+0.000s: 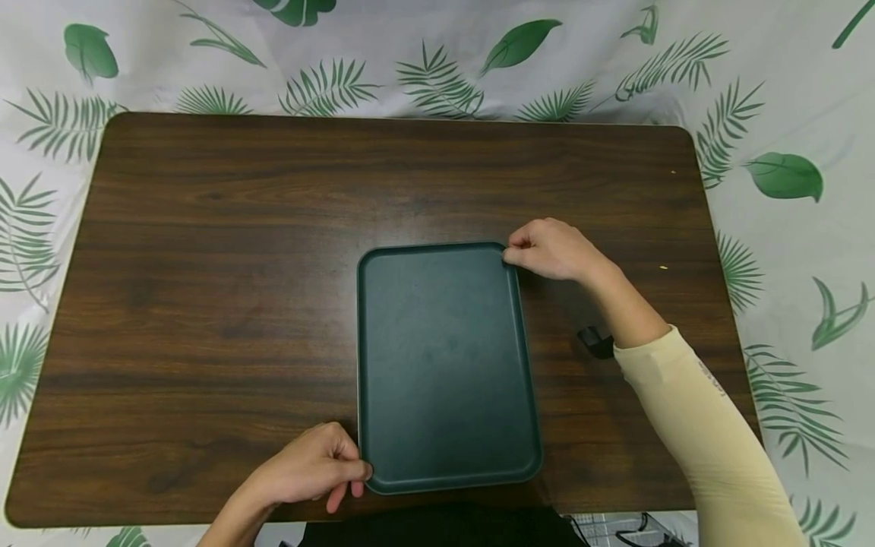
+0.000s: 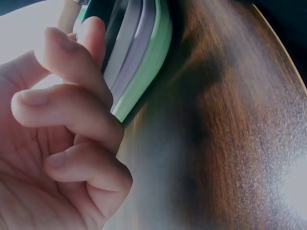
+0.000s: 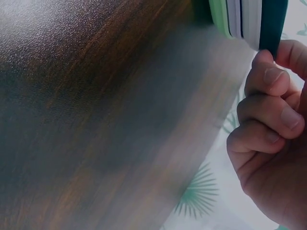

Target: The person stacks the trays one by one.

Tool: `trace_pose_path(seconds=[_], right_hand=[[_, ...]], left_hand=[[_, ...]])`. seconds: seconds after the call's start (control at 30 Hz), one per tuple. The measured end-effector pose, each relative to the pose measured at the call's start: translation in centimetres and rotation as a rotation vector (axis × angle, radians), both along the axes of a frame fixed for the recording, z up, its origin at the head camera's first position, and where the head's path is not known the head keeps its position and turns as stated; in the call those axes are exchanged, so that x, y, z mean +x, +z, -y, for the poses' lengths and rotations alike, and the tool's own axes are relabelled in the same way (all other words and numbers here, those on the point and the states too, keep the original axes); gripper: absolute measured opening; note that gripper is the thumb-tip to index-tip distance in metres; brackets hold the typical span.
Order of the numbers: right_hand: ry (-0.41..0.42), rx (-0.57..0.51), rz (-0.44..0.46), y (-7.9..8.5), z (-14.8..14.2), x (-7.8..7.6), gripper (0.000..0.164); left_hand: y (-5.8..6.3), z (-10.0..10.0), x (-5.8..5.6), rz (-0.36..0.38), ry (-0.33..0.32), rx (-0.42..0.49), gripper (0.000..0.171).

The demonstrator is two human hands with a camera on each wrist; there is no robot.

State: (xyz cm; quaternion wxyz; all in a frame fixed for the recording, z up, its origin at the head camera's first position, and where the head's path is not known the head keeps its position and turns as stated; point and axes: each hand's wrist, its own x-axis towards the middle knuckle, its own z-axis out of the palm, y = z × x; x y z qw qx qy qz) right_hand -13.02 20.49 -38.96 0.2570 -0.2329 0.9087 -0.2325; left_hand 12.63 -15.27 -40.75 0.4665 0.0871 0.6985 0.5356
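A dark green rectangular tray (image 1: 444,365) with rounded corners lies on top of a stack, its long sides running away from me. Below it in the left wrist view show the edges of a pale grey tray (image 2: 123,43), a lavender tray (image 2: 139,45) and a light green tray (image 2: 152,67) at the bottom. My left hand (image 1: 316,465) pinches the dark green tray's near left corner between thumb and index finger, its other fingers curled. At the far right corner, my right hand (image 1: 555,249) pinches the same tray's rim (image 3: 274,24).
The stack stands on a dark wooden table (image 1: 225,304), near its front edge. A small black object (image 1: 596,342) lies right of the trays, partly behind my right forearm. A small yellow bit (image 1: 664,267) is farther right. Leaf-patterned cloth (image 1: 786,304) surrounds the table.
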Motion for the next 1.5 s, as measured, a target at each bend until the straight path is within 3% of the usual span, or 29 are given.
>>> trace_pose_path(seconds=[0.5,0.93,1.5], right_hand=[[-0.004,0.003,0.028,0.14,0.17,-0.03,0.039],[-0.011,0.016,0.052,0.34,0.15,0.02,0.040],[-0.022,0.037,0.096,0.21,0.15,0.08,0.040]], left_hand=[[-0.17,0.35,-0.15,-0.027,-0.036,-0.097,0.033],[-0.33,0.54,-0.14,-0.023,-0.046,-0.078,0.033],[-0.64,0.99,-0.34,-0.073,-0.102,-0.036,0.032]])
